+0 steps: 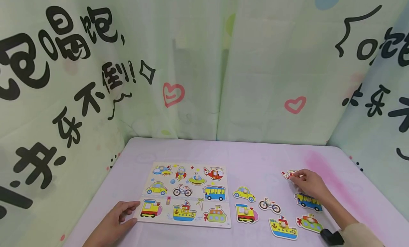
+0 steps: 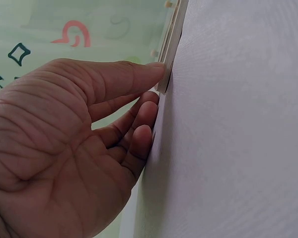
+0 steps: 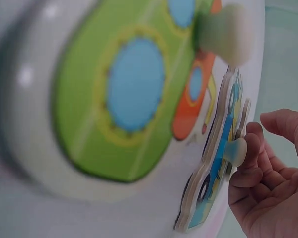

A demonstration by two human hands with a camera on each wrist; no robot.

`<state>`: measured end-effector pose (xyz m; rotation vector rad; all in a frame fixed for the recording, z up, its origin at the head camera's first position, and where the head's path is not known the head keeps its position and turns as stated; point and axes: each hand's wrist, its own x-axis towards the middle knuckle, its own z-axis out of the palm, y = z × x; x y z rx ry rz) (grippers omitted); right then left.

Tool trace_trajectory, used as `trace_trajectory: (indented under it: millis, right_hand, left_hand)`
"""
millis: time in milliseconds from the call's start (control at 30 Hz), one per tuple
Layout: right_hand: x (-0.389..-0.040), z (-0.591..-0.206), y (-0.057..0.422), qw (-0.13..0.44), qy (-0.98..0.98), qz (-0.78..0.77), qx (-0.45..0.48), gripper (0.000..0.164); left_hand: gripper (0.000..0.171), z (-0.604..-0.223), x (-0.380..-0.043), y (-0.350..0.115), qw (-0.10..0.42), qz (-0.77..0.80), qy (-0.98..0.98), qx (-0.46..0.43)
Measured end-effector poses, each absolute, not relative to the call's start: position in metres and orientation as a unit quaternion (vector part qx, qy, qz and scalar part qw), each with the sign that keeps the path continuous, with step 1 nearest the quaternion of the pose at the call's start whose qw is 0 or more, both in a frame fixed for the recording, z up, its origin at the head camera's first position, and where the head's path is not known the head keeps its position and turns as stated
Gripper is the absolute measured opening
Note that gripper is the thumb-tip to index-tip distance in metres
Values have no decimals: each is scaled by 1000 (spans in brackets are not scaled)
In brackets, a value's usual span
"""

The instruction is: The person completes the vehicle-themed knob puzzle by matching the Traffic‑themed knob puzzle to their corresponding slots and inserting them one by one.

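Observation:
My left hand grips the near left corner of a vehicle puzzle board, thumb at the corner and index finger on the left edge. In the left wrist view, the thumb presses on the board's edge while the other fingers curl close to the tabletop. My right hand is at the far right, pinching the red helicopter piece with thumb and fingertips, which cover its middle. Just nearer lies the blue bus piece; in the right wrist view its knob stands beside the curled fingers.
Between board and right arm lie a yellow car piece, bicycle piece, train piece, ship piece and green submarine piece. A printed curtain surrounds the pale table. A black wrist device sits by the right sleeve.

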<state>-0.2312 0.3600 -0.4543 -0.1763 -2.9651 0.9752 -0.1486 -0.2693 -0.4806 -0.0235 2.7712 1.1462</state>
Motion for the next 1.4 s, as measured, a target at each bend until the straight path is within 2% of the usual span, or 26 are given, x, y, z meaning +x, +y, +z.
trace_trajectory:
  millis: [800, 1400]
  right_hand:
    - [-249, -458, 364, 17, -957, 281, -65, 32]
    - [-238, -456, 359, 32, -952, 299, -58, 30]
  left_hand:
    - [49, -482, -150, -270, 63, 380, 923, 0]
    - [49, -483, -148, -272, 58, 391, 919, 14]
